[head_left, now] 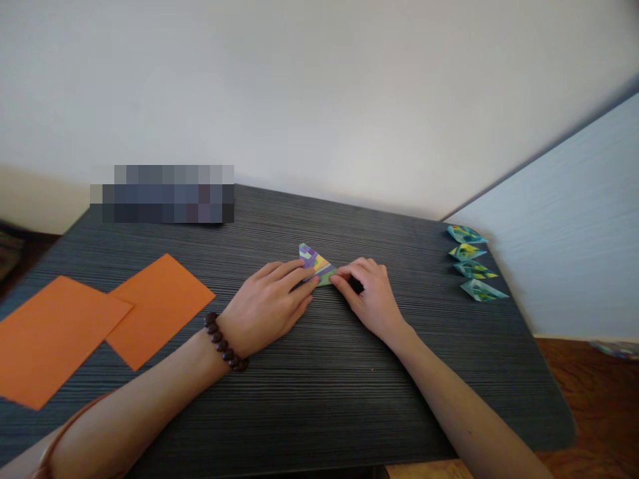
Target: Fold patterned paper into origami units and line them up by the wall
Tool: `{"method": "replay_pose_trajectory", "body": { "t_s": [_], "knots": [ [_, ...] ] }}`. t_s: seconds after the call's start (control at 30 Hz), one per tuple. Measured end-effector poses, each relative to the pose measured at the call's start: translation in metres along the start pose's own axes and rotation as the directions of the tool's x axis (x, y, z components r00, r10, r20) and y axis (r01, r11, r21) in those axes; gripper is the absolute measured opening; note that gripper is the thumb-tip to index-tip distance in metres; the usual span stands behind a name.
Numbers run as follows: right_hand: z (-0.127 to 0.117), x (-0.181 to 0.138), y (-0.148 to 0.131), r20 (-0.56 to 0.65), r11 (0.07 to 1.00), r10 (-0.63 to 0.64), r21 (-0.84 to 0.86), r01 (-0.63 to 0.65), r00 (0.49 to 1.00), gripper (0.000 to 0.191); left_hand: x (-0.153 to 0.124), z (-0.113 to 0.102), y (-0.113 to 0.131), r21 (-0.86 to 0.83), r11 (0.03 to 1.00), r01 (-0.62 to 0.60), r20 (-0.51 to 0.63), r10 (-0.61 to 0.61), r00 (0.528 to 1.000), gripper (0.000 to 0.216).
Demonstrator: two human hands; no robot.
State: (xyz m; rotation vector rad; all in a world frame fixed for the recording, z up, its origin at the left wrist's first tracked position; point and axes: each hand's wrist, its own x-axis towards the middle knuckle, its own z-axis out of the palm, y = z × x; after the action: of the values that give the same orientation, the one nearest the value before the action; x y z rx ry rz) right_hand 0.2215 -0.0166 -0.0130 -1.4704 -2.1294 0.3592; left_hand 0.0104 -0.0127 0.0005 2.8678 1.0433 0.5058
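A small folded piece of patterned paper (315,261), purple, yellow and green, lies on the dark table in a triangular shape. My left hand (272,296) rests on it from the left, fingers stretched out and pressing its lower left part. At its right corner, my right hand (369,293) pinches the paper between thumb and index finger. The fingertips of both hands cover parts of the paper's lower edge. A dark bead bracelet (222,342) circles my left wrist.
Two orange paper sheets (60,339) overlap at the left of the dark wood-grain table (309,412). Several folded blue-green and yellow paper pieces (466,251) stand in a row near the right edge. A blurred-out object (170,196) sits at the back left, against the white wall (319,100).
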Motion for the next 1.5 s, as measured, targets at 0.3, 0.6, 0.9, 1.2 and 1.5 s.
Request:
{"method": "replay_pose_trajectory", "body": {
  "t_s": [0.3, 0.6, 0.9, 1.2, 1.5],
  "knots": [
    [0.001, 0.001, -0.005, -0.007, 0.995, 0.088, -0.04, -0.089, 0.996, 0.021, -0.002, -0.005, 0.009, 0.06, 0.998, 0.023, 0.008, -0.024, 1.0, 0.029],
    [0.0, 0.002, -0.009, 0.011, 0.987, 0.132, -0.09, -0.13, 0.991, 0.017, 0.0, -0.01, 0.014, 0.097, 0.995, 0.02, 0.032, -0.023, 0.999, 0.026],
    [0.001, 0.002, -0.007, 0.024, 0.983, 0.154, -0.106, -0.15, 0.988, 0.017, -0.001, -0.01, 0.015, 0.115, 0.993, 0.01, 0.013, -0.012, 1.0, 0.027],
    [0.001, 0.002, -0.005, 0.035, 0.982, 0.156, -0.11, -0.152, 0.987, 0.019, -0.003, -0.012, 0.017, 0.14, 0.99, 0.003, 0.048, -0.01, 0.999, 0.032],
    [0.003, 0.002, -0.005, 0.023, 0.981, 0.154, -0.126, -0.15, 0.988, 0.019, 0.0, -0.012, 0.016, 0.136, 0.991, -0.003, 0.082, -0.008, 0.997, 0.032]
  ]
}}
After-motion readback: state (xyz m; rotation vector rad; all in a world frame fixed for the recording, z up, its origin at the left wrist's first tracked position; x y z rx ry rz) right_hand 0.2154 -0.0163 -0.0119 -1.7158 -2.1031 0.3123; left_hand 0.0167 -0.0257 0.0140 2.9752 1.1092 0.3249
